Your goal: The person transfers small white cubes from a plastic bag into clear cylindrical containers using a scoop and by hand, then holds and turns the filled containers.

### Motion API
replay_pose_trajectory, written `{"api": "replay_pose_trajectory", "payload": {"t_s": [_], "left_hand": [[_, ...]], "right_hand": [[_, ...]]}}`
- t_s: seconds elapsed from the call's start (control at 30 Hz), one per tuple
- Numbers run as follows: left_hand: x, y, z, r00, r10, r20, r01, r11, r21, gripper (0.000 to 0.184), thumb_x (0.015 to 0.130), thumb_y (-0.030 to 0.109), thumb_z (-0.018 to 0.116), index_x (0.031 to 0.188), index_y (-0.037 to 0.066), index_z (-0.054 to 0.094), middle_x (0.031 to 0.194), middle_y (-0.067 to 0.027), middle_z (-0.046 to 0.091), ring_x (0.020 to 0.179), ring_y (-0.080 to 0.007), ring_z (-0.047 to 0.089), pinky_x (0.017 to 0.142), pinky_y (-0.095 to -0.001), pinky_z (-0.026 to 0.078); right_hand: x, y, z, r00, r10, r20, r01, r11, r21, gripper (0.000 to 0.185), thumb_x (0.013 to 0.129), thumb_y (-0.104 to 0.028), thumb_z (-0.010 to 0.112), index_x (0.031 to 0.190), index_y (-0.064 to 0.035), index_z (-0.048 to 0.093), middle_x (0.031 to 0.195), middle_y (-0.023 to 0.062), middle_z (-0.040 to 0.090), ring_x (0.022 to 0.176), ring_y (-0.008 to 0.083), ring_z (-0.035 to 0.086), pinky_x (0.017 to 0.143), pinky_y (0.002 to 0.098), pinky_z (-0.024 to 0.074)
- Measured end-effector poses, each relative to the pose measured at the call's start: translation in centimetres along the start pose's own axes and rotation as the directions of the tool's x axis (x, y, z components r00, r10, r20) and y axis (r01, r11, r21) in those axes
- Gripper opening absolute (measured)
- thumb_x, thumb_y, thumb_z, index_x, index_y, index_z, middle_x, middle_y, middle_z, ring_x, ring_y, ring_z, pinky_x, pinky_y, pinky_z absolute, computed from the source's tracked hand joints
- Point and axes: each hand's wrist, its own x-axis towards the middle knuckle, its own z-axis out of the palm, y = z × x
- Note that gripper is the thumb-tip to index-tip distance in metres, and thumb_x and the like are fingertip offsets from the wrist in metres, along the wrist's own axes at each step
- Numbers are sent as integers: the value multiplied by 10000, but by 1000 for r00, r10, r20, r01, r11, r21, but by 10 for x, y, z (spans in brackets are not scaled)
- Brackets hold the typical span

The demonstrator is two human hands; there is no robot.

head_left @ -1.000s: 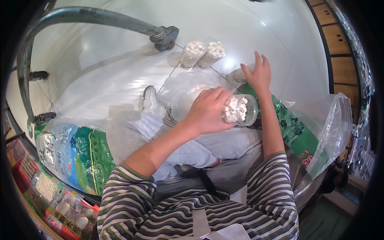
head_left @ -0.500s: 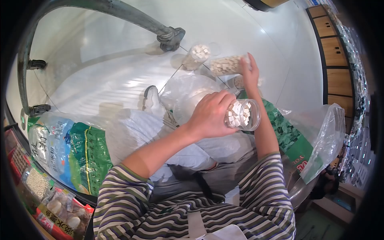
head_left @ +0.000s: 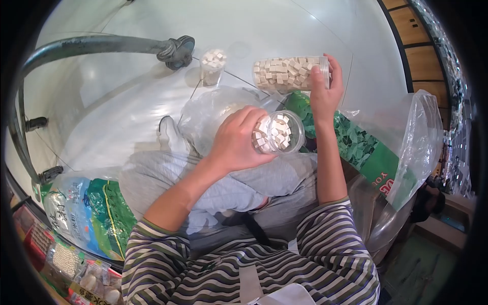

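Note:
My left hand (head_left: 236,140) is wrapped round an open clear plastic jar (head_left: 278,133), part full of small white cubes. The jar is tilted, its mouth facing right and up toward me. Farther forward, my right hand (head_left: 327,91) grips the right end of a second clear jar (head_left: 287,72), held on its side and packed with cream-coloured cubes. A third jar (head_left: 212,67) of the same cubes stands upright on the floor, left of the second. Near it lies what looks like a clear round lid (head_left: 239,50).
A crumpled clear plastic bag (head_left: 203,109) lies beyond my left hand. Green printed packaging (head_left: 363,147) is at my right, colourful food bags (head_left: 86,213) at my left. A curved metal leg (head_left: 101,46) with a castor (head_left: 178,52) stands on the tiled floor (head_left: 284,25).
My view has shifted. The jar in my right hand has come nearer and shows larger and sharper. My left hand still holds its tilted jar.

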Motion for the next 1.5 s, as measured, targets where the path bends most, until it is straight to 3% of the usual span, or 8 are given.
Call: {"api": "replay_pose_trajectory", "payload": {"t_s": [0.33, 0.53, 0.63, 0.7, 1.07, 1.17, 1.3, 1.5], "left_hand": [[2, -1, -5, 1000, -9, -22, 8, 999, -40, 708, 526, 248, 902, 1119, 11, 596, 1084, -134, 626, 987, -286, 645, 835, -361, 521], [19, -14, -11, 985, -129, -113, 119, 988, -97, 706, 547, 294, 899, 1127, 20, 603, 1040, -125, 630, 965, -291, 649, 841, -371, 526], [38, -35, 0, 974, -134, -183, 153, 984, 91, 808, 593, 315, 893, 1223, -19, 514, 1118, -203, 626, 1030, -319, 643, 881, -380, 518], [58, -43, 8, 974, -171, -147, 181, 982, 57, 832, 604, 313, 890, 1249, -15, 480, 1129, -219, 625, 1038, -335, 642, 883, -389, 520], [127, -154, 80, 969, -208, -134, 232, 951, 202, 859, 645, 291, 873, 1319, 62, 391, 1128, -189, 659, 1029, -335, 658, 875, -408, 521], [127, -164, 83, 962, -239, -130, 258, 954, 155, 886, 648, 294, 877, 1346, 64, 382, 1185, -183, 641, 1078, -317, 641, 917, -396, 501], [126, -160, 81, 919, -386, -76, 388, 922, 13, 920, 676, 300, 866, 1392, 26, 356, 1322, -208, 559, 1188, -314, 582, 983, -389, 459], [78, -194, 77, 883, -469, -19, 463, 864, 197, 887, 780, 315, 775, 1425, -73, 306, 1353, -242, 521, 1208, -348, 559, 1000, -403, 445]], "right_hand": [[10, 1, -28, 994, -99, 36, 90, 975, 202, 536, 830, -249, 653, 1289, 6, 545, 1171, 116, 587, 1050, 177, 568, 921, 318, 455], [28, 5, -48, 995, 88, -43, -53, 853, 519, 691, 808, -225, 663, 1410, -12, 400, 1230, 172, 561, 1087, 232, 599, 923, 338, 508], [36, 15, -65, 971, 211, -111, -55, 652, 757, 750, 795, -241, 655, 1446, -48, 336, 1260, 218, 543, 1091, 327, 606, 930, 423, 527], [37, 23, -74, 936, 278, 217, -293, 270, 917, 808, 765, -350, 639, 1445, -28, 345, 1330, 229, 493, 1173, 380, 548, 1000, 486, 478], [31, 19, -69, 919, -67, 388, -394, -188, 900, 1026, 702, -501, 675, 1515, -79, 213, 1305, 246, 491, 955, 332, 546, 850, 454, 494], [31, 19, -66, 905, -205, 373, -425, -478, 769, 1035, 664, -507, 668, 1511, -82, 250, 1270, 310, 529, 933, 407, 602, 793, 502, 544], [31, 18, -65, 896, -267, 354, -443, -534, 720, 1036, 667, -496, 677, 1510, -72, 249, 1276, 304, 524, 960, 405, 592, 815, 502, 536], [27, 13, -57, 845, -358, 397, -532, -491, 689, 1092, 690, -438, 733, 1545, -92, 149, 1307, 160, 450, 954, 273, 499, 841, 382, 451]]}}
